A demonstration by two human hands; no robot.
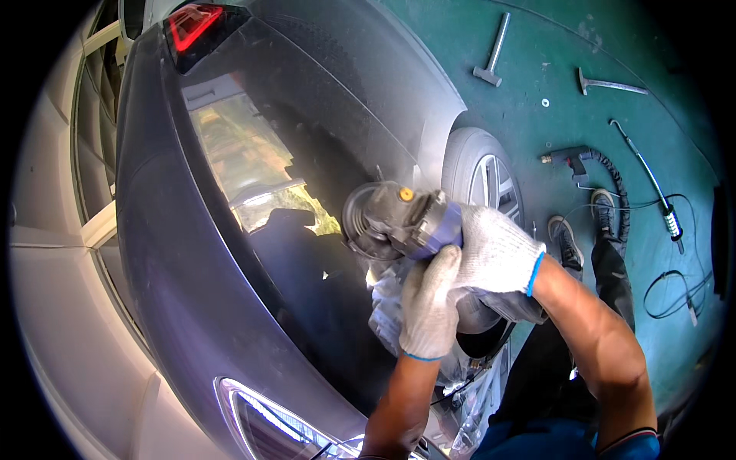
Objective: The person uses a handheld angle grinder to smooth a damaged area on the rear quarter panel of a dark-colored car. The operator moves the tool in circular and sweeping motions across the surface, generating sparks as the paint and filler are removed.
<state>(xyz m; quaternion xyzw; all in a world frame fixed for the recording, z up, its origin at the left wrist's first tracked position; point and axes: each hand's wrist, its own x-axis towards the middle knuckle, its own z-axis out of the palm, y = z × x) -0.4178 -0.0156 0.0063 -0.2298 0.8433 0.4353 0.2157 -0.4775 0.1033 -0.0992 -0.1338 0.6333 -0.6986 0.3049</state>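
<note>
Both my hands, in white knit gloves with blue cuffs, are wrapped round a dark angle grinder (406, 222) with a yellow button on its head. My right hand (498, 249) grips its body from the right. My left hand (431, 307) closes on it from below, the two gloves touching. The grinder's round disc (366, 221) faces the dark grey rear side panel (307, 153) of a car; whether it touches the panel I cannot tell. Pale dust hazes the paint near the wheel arch.
A car wheel (483, 172) stands right of the grinder; crumpled clear plastic (387, 307) hangs below. On the green floor lie a hammer (494, 54), a second hammer (613, 84), a black hosed gun (571, 161), a long metal rod tool (652, 180) and loose cable (675, 307).
</note>
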